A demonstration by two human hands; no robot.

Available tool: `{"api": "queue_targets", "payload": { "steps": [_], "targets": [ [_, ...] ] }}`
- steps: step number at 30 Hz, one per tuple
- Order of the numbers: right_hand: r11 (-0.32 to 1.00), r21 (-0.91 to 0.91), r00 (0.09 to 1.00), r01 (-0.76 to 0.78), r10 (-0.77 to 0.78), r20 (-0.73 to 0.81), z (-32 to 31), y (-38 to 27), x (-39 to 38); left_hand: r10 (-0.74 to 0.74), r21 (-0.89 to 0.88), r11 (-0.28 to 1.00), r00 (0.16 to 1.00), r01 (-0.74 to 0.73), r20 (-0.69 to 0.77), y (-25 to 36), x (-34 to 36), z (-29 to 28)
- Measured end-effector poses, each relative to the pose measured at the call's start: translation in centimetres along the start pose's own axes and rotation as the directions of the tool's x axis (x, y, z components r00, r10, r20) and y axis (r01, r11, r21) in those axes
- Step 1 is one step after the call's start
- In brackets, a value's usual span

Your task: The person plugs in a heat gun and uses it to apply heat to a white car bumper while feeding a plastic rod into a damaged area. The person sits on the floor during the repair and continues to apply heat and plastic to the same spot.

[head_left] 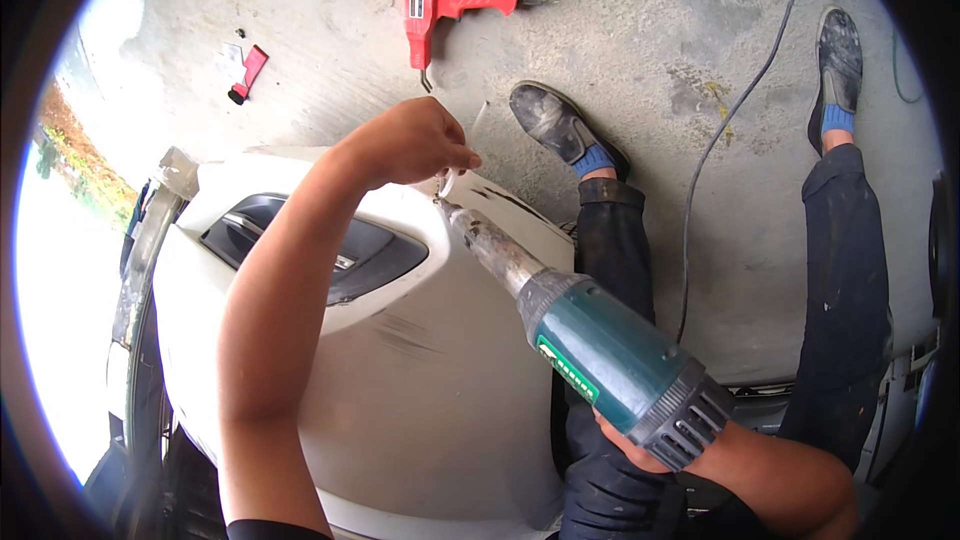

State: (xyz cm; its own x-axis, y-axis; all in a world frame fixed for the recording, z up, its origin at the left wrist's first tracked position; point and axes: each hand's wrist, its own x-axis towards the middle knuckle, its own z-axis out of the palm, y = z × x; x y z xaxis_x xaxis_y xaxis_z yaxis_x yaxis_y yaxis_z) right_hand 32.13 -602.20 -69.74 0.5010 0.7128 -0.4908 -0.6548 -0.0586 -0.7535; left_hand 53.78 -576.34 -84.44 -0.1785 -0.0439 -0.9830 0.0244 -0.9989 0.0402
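My left hand (pixel 415 143) reaches over a white car bumper (pixel 430 390), fingers pinched on a thin white plastic rod (pixel 448 183). The rod's lower end is close to the bumper's edge, and its other end sticks up past my fingers. A teal-and-grey hot air gun (pixel 610 345) is in my right hand (pixel 628 442), which is mostly hidden beneath the gun's body. Its metal nozzle points up and left at the bumper's edge, just below the rod. Dark scuffs mark the bumper there and lower on its face. A black recessed grille (pixel 375 255) lies under my left forearm.
On the concrete floor (pixel 660 0) lies a red corded hand tool (pixel 460 0) with two prongs. A small red-and-black object (pixel 248 75) lies farther left. A grey cable (pixel 735 120) runs down the floor between my shoes (pixel 550 120). My trousered legs are at the right.
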Motion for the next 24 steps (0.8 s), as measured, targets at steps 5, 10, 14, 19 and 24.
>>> {"api": "queue_targets", "payload": {
  "steps": [5, 10, 14, 19, 24],
  "targets": [
    [0.999, 0.043, 1.000, -0.025, 0.025, -0.012, 0.12, -0.07, -0.08, -0.006, 0.033, 0.999, 1.000, 0.006, 0.001, 0.24, -0.24, -0.04],
    [0.996, 0.076, 0.999, -0.046, 0.048, -0.019, 0.10, -0.17, -0.04, -0.005, 0.071, 0.997, 1.000, 0.004, 0.010, 0.86, -0.68, -0.53],
    [0.993, 0.099, 0.998, -0.062, 0.065, -0.025, 0.22, -0.18, -0.13, 0.024, 0.065, 0.998, 1.000, -0.024, 0.011, 0.35, -0.47, -0.40],
    [0.989, 0.123, 0.996, -0.079, 0.084, -0.036, 0.32, -0.19, -0.20, 0.040, 0.057, 0.998, 0.999, -0.040, 0.004, 0.09, -0.41, -0.23],
    [0.983, 0.150, 0.993, -0.101, 0.109, -0.048, 0.39, -0.12, -0.12, 0.014, 0.073, 0.997, 0.999, -0.016, 0.029, 0.66, -0.67, -0.56]
  ]
}}
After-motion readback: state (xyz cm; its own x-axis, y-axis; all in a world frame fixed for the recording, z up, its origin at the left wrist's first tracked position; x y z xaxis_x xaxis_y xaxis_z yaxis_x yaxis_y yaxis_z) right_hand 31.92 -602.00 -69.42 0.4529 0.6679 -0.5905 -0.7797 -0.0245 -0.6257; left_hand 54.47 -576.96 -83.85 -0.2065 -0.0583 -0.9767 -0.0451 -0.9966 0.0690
